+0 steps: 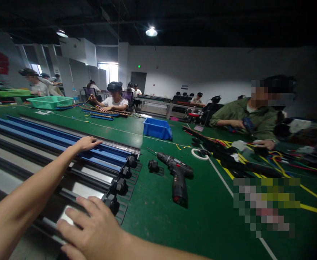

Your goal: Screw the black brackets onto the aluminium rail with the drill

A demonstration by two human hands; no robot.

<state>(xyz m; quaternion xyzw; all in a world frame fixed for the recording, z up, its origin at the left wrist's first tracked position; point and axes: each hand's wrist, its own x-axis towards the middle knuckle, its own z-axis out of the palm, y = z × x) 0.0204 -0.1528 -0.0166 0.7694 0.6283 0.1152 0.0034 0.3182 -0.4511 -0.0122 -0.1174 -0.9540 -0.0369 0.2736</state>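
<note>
Long blue rails (47, 140) lie side by side across the left of the green table, alongside black and silver rails (90, 175). My left hand (87, 143) rests on the blue rails with its fingers stretched out, holding nothing visible. Lower down, my right hand (93, 224) is spread over the nearer rails, its fingers apart; whether it touches them I cannot tell. Black end fittings (120, 187) with round knobs and flat slotted tabs sit at the rails' right ends, just beyond my right hand. A loose fitting of that kind (153, 166) lies farther right.
A black cordless drill (178, 173) lies right of the rails, its bit pointing left. Behind it stands a blue bin (157, 129). A white ring (200, 154) and wire bundles (228, 159) lie near a co-worker (228, 112). A green basket (50, 102) stands back left.
</note>
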